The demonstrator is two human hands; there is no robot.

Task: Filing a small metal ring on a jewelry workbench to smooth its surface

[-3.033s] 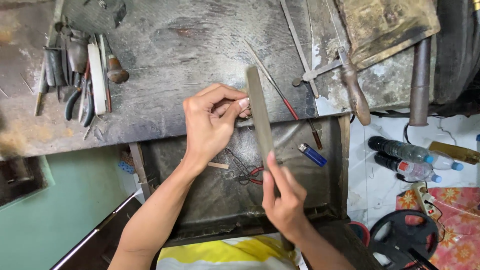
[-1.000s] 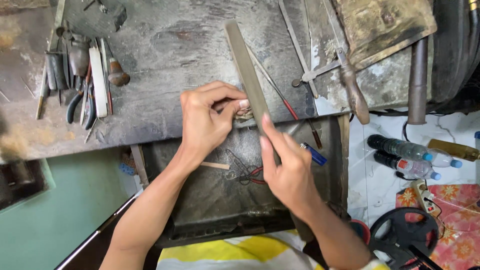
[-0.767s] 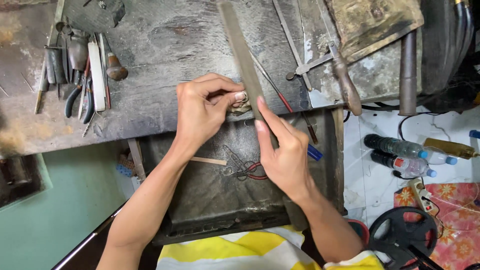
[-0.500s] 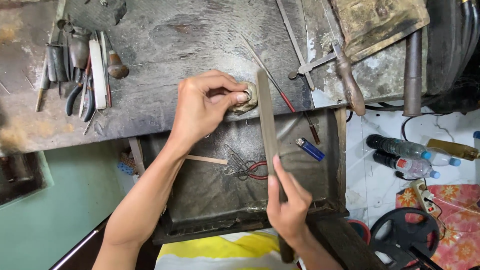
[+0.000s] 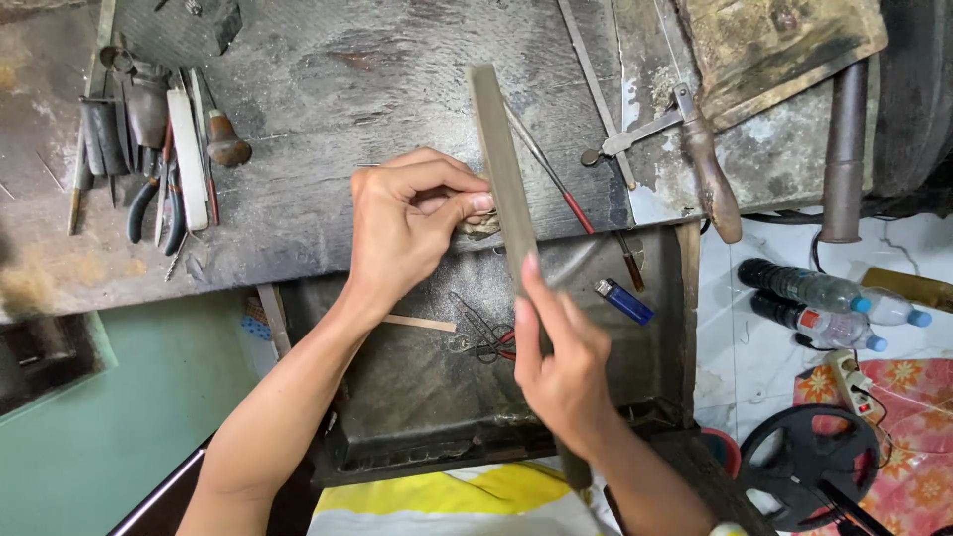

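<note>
My left hand (image 5: pixel 409 223) pinches a small metal piece (image 5: pixel 478 224) against the front edge of the worn workbench (image 5: pixel 328 109). My right hand (image 5: pixel 561 357) grips a long flat metal file (image 5: pixel 501 169), index finger stretched along its blade. The file lies across the small piece and points away from me over the bench. The piece itself is mostly hidden by my fingers and the file.
Pliers and hand tools (image 5: pixel 159 149) lie at the bench's left. A hammer (image 5: pixel 707 169) and thin rods (image 5: pixel 551 169) lie to the right. The open drawer tray (image 5: pixel 437 397) below holds scissors (image 5: pixel 481 333), a wooden stick (image 5: pixel 417 323) and a blue lighter (image 5: pixel 623 301). Bottles (image 5: pixel 824 298) lie on the floor.
The file has gone forward, back toward me, and now forward again across the small piece. My left hand has stayed pinched at the bench edge.
</note>
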